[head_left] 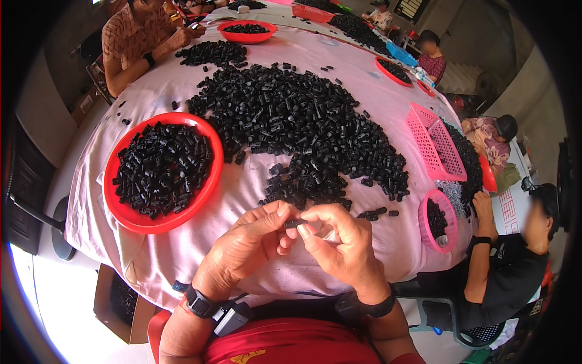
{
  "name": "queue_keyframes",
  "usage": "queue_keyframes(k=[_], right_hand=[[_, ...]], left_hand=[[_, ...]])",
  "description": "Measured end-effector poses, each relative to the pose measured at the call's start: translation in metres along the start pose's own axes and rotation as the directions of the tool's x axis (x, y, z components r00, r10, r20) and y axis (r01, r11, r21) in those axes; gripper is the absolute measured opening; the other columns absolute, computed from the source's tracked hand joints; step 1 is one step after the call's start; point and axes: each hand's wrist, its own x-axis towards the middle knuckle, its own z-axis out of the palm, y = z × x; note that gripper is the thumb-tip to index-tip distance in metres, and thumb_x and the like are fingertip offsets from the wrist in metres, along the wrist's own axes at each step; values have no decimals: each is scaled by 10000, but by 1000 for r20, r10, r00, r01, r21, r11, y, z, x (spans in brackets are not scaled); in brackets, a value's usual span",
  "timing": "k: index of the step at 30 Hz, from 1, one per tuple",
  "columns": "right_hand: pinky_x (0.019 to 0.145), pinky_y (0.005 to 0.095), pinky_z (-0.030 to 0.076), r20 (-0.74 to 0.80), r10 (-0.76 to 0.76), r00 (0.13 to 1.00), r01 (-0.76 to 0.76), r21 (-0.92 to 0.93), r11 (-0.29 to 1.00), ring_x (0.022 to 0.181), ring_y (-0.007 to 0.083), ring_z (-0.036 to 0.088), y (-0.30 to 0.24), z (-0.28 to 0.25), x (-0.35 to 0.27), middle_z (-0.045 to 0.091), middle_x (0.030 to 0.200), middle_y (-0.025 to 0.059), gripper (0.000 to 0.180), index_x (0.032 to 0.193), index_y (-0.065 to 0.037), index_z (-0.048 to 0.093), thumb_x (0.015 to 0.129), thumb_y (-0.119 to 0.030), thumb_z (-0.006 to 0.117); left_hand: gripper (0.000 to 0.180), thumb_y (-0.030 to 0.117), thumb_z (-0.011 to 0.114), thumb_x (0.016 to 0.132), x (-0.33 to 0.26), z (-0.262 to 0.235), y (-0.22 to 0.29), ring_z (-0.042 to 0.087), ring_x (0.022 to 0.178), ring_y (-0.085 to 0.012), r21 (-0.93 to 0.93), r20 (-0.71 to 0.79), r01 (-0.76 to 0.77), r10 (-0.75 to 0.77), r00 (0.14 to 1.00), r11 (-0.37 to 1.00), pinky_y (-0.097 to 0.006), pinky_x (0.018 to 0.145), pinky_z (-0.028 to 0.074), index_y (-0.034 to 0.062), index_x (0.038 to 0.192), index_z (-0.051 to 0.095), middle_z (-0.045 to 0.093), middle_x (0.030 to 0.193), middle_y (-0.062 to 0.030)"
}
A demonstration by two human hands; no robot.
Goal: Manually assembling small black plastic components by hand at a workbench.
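Close in front of me, a small black cylindrical piece [294, 224] is pinched between both hands. The fingertips of my left hand [251, 236] press on its left end. My right hand [345, 246] grips it from the right with thumb and index finger. Something pale or clear [329, 234] shows inside the curl of the right fingers, too unclear to name. Just beyond my fingertips spreads a big heap of loose black cylindrical pieces [291, 109] on the pink tablecloth [200, 249]. To the left of my hands, a red round basin [217, 173] is filled with similar black pieces.
At right stand a pink round basket [422, 224] with black pieces and a pink rectangular basket [436, 145]. A person in black [509, 273] sits at right, another person [136, 42] at far left. A cardboard box [112, 315] is on the floor, lower left.
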Motion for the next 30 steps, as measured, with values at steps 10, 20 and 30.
queue_keyframes(k=[10,20,30], right_hand=[[598,293,571,-77,-12,997,9,-40,999,769,193,739,-11,5,3,707,865,113,208,1007,-3,590,880,-105,720],[499,296,485,-35,-15,999,3,-319,948,566,192,652,-3,0,2,664,702,97,347,830,-44,589,795,-301,821],[488,325,483,-41,-36,999,16,-409,913,546,223,642,-1,2,2,649,657,89,446,825,-52,603,759,-438,816]], left_hand=[[260,162,647,949,0,3,0,558,796,-79,102,21,-104,102,995,989,-224,755,469,36,1175,624,641,966,3],[251,219,646,952,-4,5,2,554,832,-53,228,58,-112,101,993,967,-212,753,449,51,1139,640,638,993,19],[261,232,642,958,-4,7,1,542,791,-40,271,59,-116,104,993,955,-199,712,436,46,1141,636,643,1016,23]])
